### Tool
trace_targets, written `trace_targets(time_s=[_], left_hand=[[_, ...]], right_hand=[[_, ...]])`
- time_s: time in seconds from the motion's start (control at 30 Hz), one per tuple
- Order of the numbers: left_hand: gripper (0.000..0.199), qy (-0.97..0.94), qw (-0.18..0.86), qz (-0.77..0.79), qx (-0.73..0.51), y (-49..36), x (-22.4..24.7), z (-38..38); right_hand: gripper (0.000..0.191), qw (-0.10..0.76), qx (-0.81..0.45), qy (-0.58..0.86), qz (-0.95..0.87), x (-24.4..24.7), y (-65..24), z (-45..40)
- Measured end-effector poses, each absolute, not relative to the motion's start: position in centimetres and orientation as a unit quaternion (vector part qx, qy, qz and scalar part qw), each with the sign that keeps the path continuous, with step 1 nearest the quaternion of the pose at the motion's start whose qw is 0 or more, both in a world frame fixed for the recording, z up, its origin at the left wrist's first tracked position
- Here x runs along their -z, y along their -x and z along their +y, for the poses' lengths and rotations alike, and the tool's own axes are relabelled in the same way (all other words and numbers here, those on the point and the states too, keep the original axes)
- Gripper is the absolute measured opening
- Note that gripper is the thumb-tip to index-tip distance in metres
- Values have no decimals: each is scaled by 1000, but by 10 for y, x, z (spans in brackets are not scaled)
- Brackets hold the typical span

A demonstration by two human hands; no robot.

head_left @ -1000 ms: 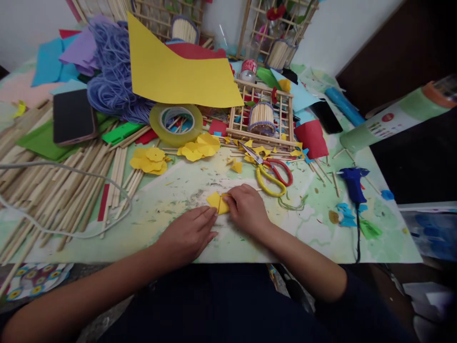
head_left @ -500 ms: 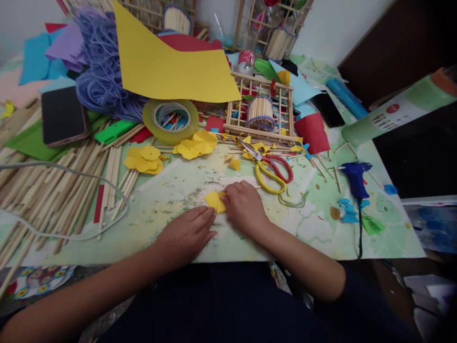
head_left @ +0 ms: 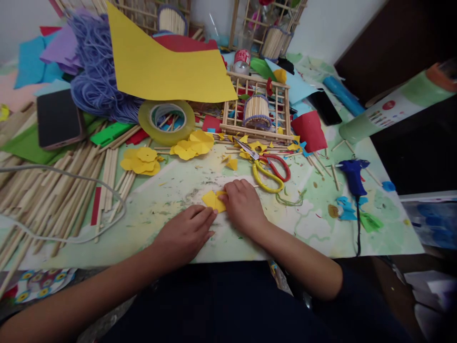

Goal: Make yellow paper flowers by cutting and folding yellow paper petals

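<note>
A small folded piece of yellow paper (head_left: 213, 200) lies on the table near its front edge, between my hands. My left hand (head_left: 186, 233) presses the paper's lower edge with its fingertips, fingers close together. From the right, my right hand (head_left: 244, 205) grips the paper's other side with curled fingers that cover part of it. Scissors (head_left: 266, 169) with one yellow and one red handle lie just beyond my right hand, among yellow paper scraps (head_left: 231, 163). Yellow paper flowers (head_left: 142, 160) rest farther back on the left.
Wooden sticks (head_left: 67, 195) and a white cable (head_left: 89, 178) spread over the left side. Behind are a tape roll (head_left: 143, 121), blue yarn (head_left: 91, 62), a large yellow sheet (head_left: 171, 71) and a stick lattice (head_left: 228, 114). A blue glue gun (head_left: 354, 176) and a green bottle (head_left: 389, 112) stand right.
The view has shifted slightly. Both hands stay on the folded yellow paper; the left fingertips have moved a little closer to the right hand.
</note>
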State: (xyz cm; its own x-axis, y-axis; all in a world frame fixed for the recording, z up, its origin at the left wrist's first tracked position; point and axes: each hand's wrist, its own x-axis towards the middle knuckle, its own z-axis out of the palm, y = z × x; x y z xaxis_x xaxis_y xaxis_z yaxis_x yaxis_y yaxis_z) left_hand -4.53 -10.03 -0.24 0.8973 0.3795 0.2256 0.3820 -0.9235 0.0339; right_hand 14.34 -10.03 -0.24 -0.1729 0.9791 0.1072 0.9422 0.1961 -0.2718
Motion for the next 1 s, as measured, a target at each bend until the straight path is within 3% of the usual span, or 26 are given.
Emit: trace_targets(time_s=[0.17,0.23,0.4,0.53,0.67,0.8,1.0], left_hand=[[34,973,-27,-211,92,47,3,-99],[35,973,-27,-212,91,47,3,-99],[32,974,-29,-201,99,47,-2,-97],[28,969,-39,-214,120,44,-6,-93],[25,966,-24,-249,71,39,-8,-87],[26,974,38,-216,53,36,-6,-82],[25,976,83,-192,68,38,-5,-76]], right_hand=[[62,161,-82,611,-771,-3,-147,-107],[67,141,-79,618,-769,-2,-148,-108],[60,155,-78,648,-741,7,-149,-103],[52,255,-99,641,-717,8,-156,-104],[32,320,-139,549,-760,0,-165,-110],[27,265,-171,465,-827,-7,-167,-112],[20,200,-149,470,-847,-8,-163,-108]])
